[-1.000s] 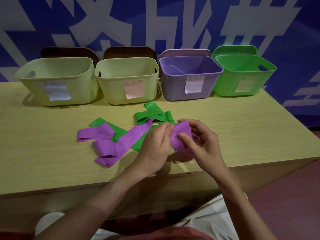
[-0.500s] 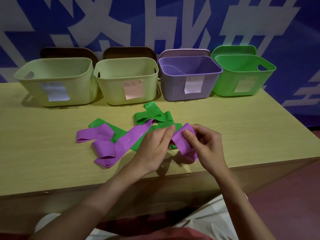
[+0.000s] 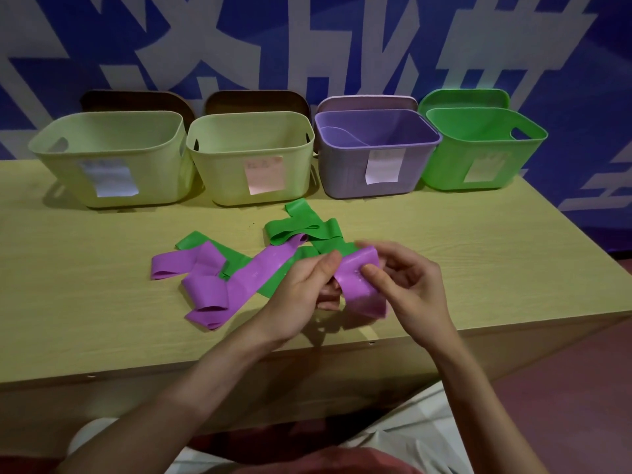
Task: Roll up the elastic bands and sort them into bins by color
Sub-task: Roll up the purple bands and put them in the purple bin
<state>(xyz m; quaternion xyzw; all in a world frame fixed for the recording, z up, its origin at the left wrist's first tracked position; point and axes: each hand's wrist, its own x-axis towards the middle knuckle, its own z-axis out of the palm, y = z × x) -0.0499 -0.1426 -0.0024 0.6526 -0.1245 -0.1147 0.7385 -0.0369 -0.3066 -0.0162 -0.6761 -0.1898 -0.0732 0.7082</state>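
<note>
Both hands (image 3: 359, 285) pinch the purple band (image 3: 359, 285).

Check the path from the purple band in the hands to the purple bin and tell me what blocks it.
Nothing visible blocks it. The purple band, held by the left hand and right hand, only has the flat green band lying on the table between it and the open purple bin.

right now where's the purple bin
In the head view the purple bin stands third from the left in the back row, between a pale bin and the green bin.
</note>
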